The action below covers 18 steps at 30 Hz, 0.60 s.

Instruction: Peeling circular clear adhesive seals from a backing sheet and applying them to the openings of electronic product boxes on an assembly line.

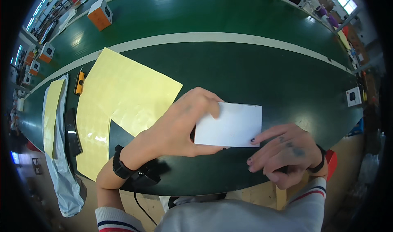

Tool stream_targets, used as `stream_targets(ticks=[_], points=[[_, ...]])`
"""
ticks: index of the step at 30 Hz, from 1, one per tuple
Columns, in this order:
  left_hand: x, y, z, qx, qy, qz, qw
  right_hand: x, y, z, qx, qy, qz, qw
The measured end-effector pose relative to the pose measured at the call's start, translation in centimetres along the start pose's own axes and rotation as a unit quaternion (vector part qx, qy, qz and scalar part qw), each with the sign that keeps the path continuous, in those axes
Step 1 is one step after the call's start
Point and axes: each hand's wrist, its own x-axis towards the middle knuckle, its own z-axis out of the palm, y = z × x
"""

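A small white box (229, 124) is held above the green table, its plain white face toward me. My left hand (190, 121) grips it from the left side, the thumb along the near edge and the fingers over the far left corner. By the box's near right corner is my right hand (286, 154), its fingers apart and partly bent. One fingertip of that hand touches the corner or lies just beside it. Left of the left hand, glossy yellow sheets (127, 86) overlap on the table. The underside of the box is hidden.
At the left lie an orange-and-black tool (80, 83), a long black object (72, 131) and a silvery bag (61, 176) with a yellow strip. A black device (148, 175) sits by my left wrist. Orange-and-white boxes (100, 15) stand beyond; a white box (353, 96) is far right.
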Motion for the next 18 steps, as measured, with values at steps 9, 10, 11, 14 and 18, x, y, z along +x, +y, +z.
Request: stream_targets(ticks=[9,10,11,14,18], points=[[-0.5,1.0,0.5,0.071,-0.011,-0.1,0.992,-1.4,1.3,3.2,-0.236,0.038,0.174,0.955],[-0.3,1.5,0.2,0.137,-0.027,-0.079,0.987,-2.3,0.5,2.9,-0.236,0.041,0.213,0.947],[-0.1,2.2,-0.3,0.211,-0.04,-0.067,0.974,-3.1,0.0,2.8,-0.226,0.045,0.242,0.942],[0.4,3.2,-2.3,0.362,-0.05,-0.158,0.918,-8.6,-0.2,0.6,-0.282,0.172,0.28,0.901],[-1.4,2.1,-4.8,0.52,-0.139,-0.389,0.747,-18.4,1.9,-6.5,-0.431,0.307,0.314,0.788]])
